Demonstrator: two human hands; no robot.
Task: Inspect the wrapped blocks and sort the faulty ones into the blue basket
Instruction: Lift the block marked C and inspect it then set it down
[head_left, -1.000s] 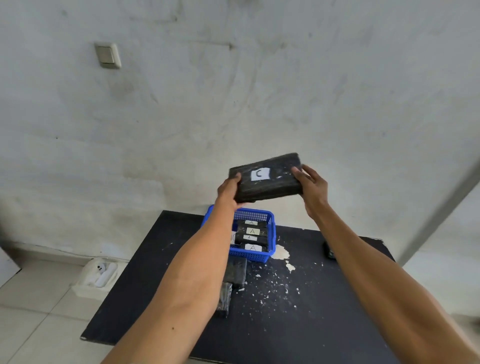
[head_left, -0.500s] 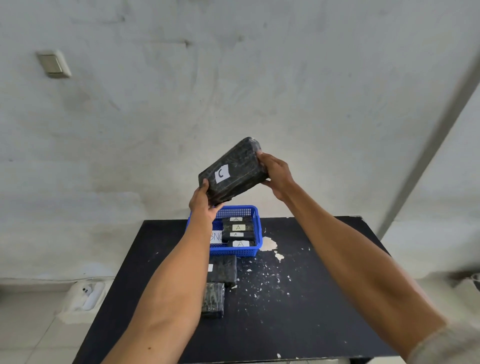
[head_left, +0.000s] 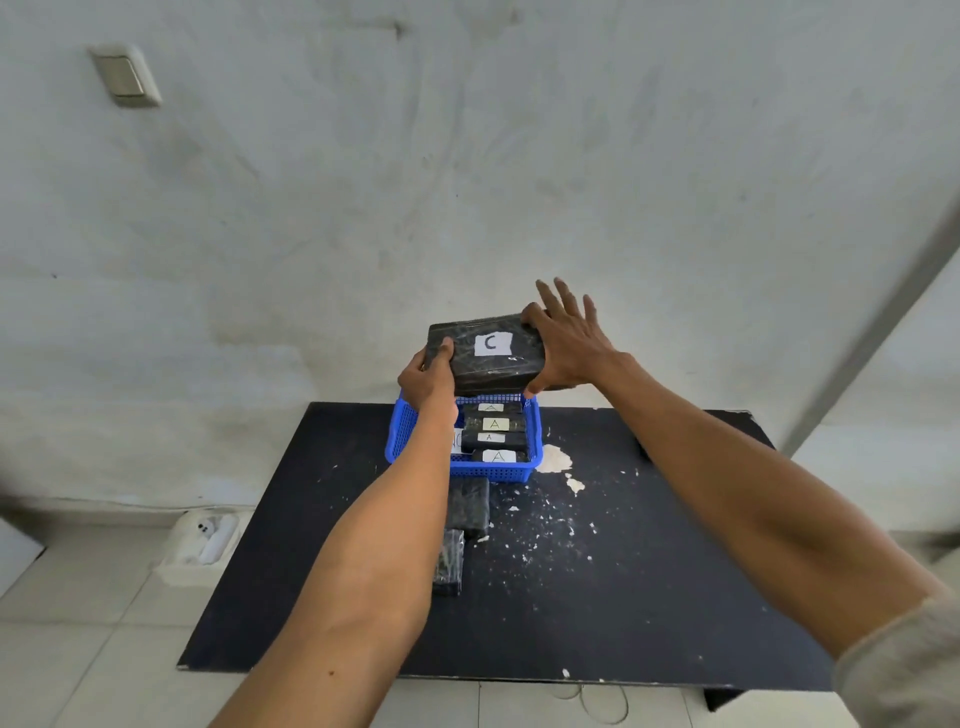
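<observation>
Head camera: half a second before, the wrapped block (head_left: 485, 353) marked C had stood steeply tilted between the two hands; now it lay nearly level, label toward the camera, just above the centre of the frame and over the far edge of the blue basket (head_left: 535, 457). The left hand (head_left: 428, 376) grasped its left end, thumb curled over the top face. The right hand (head_left: 569, 348) had loosened: most of its fingers were fanned out straight, with the palm pressed against the right end and the thumb below the corner. I took this to mean that the turning-over for inspection was ending and the block was about to be lowered into the basket, though no fault could be made out on the wrap. By count: one block in the hands, four blocks with A labels (head_left: 494, 424) in the single basket, and two unlabelled-looking blocks (head_left: 469, 506) on the bench (head_left: 649, 571) just in front of the basket. The left arm may have hidden others.
</observation>
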